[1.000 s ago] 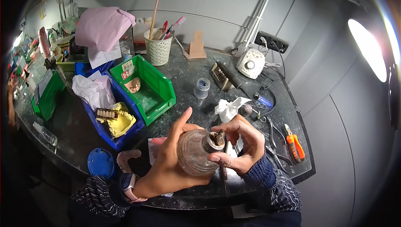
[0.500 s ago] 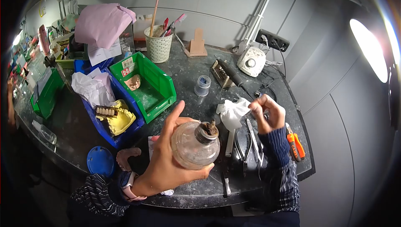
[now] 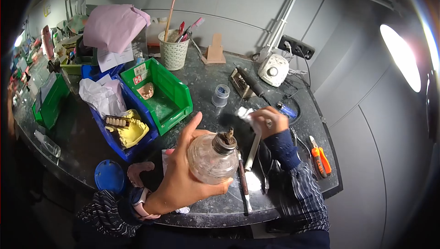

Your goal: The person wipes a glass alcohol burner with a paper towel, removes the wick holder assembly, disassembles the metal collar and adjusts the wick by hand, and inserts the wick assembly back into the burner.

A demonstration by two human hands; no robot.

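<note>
A round clear glass jar [image 3: 211, 163] with a metal neck and a dark, burnt-looking wick is held upright in my left hand [image 3: 178, 179], whose fingers wrap round its left side and base. To the right, my right hand [image 3: 270, 119] pinches a crumpled white tissue [image 3: 246, 113] above the bench. Below that hand lie a white strip [image 3: 253, 153] and a brown-handled tool with a pale tip [image 3: 244, 182]. A small clear cup [image 3: 221, 96] with blue bits inside stands behind the tissue.
A green bin [image 3: 173, 94] and a blue bin [image 3: 120, 142] with a yellow dental cast [image 3: 134, 130] stand to the left. Orange pliers [image 3: 321, 159] lie at the right. Behind are a brush cup [image 3: 173, 52], a white control box [image 3: 274, 69] and a lamp [image 3: 400, 58].
My right hand has left the jar's neck, moved right, then taken hold of the tissue and lifted it. The jar has shifted slightly left in my left hand.
</note>
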